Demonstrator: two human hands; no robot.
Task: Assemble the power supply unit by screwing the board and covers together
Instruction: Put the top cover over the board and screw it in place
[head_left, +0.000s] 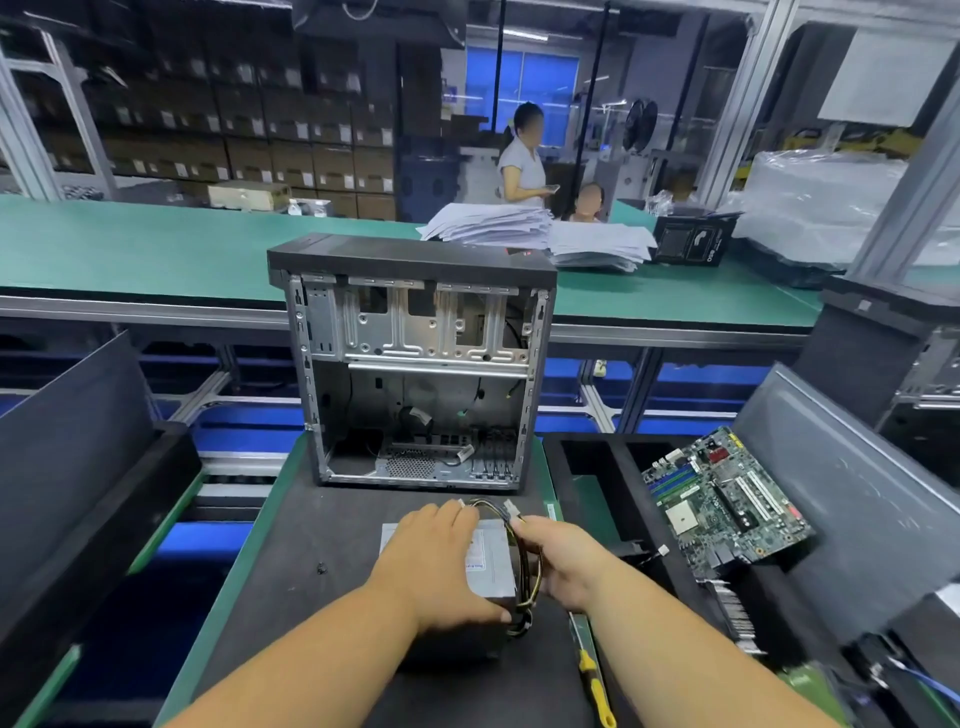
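Note:
A silver power supply unit (493, 569) lies on the black mat in front of me. My left hand (441, 561) rests flat on its top, fingers spread and straight. My right hand (563, 564) grips its yellow and black cable bundle (530, 582) at the unit's right side; white connectors (511, 508) stick up past my fingers. An open computer case (415, 364) stands upright just behind, its inside facing me. A green motherboard (727, 504) lies tilted in a black tray to the right.
A yellow-handled screwdriver (592, 670) lies on the mat near my right forearm. A small dark screw (321, 568) sits left of the unit. Dark side panels (78, 441) lean on both sides. Stacked papers (488, 223) and two people are behind the far green bench.

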